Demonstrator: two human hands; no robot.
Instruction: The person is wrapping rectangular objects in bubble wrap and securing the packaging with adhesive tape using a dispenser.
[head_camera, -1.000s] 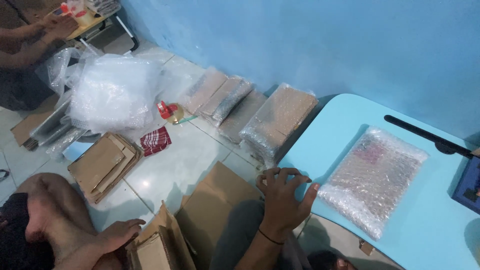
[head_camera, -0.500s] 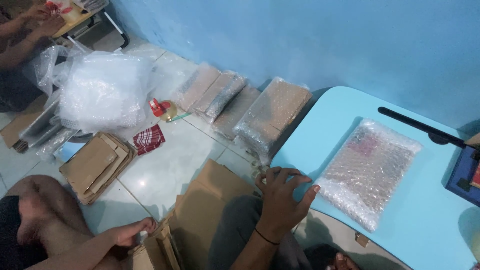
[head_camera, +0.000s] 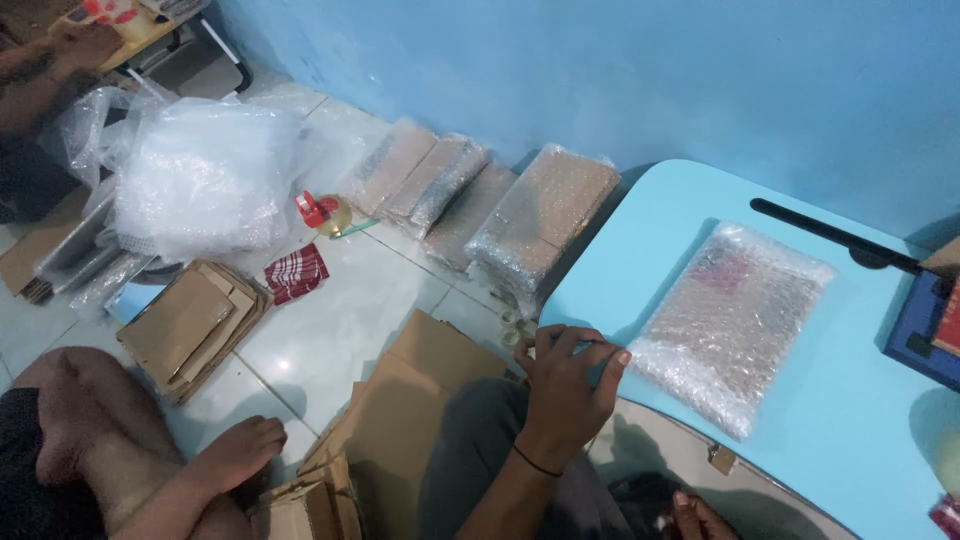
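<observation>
The left hand (head_camera: 565, 385) rests on the near edge of the light blue table (head_camera: 850, 430), palm down, wrist bent, forearm rising from the lower frame with a thin dark band around the wrist. Its fingers (head_camera: 590, 350) are loosely curled and slightly spread, their tips touching the table rim; they clamp on nothing. The bubble-wrapped package (head_camera: 730, 320) lies flat on the table just beside that hand, apart from the fingertips. Only the fingertips of the right hand (head_camera: 700, 515) show at the bottom edge; whether they are apart or together cannot be told.

On the far side of the table lies a black bar (head_camera: 830, 235), and a dark blue object (head_camera: 925, 330) sits at the right edge. On the tiled floor, wrapped parcels (head_camera: 540, 215) lean in a row against the blue wall. A bundle of bubble wrap (head_camera: 205, 175), a red tape dispenser (head_camera: 325, 212), a stack of cardboard sheets (head_camera: 190, 325) and a red checked pouch (head_camera: 296, 273) lie further left. Flat cardboard (head_camera: 400, 420) sits below the left hand.
</observation>
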